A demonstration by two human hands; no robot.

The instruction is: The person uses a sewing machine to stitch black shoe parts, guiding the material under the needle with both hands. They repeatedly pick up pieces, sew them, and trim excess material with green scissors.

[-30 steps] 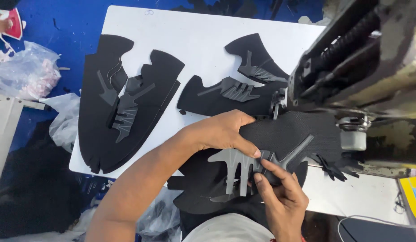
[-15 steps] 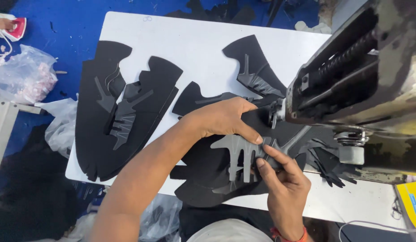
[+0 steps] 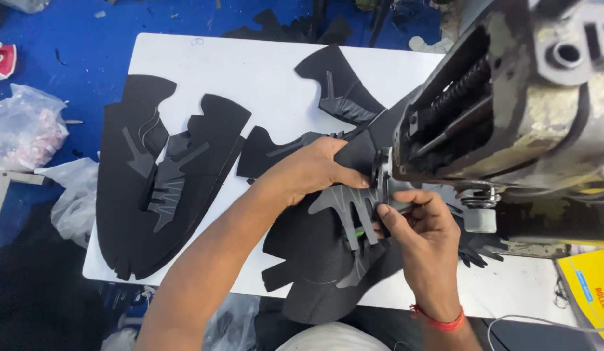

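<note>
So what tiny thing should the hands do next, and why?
Probably nudge the black fabric piece a little further under the sewing machine. The left hand presses it flat on the white table, the right hand pinches the grey pronged overlay right at the machine's foot, so the edge looks nearly lined up.

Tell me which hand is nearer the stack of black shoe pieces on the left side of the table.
Left. The left hand presses black fabric just right of the stack of black shoe pieces, while the right hand pinches the grey cutout farther off, under the sewing machine.
</note>
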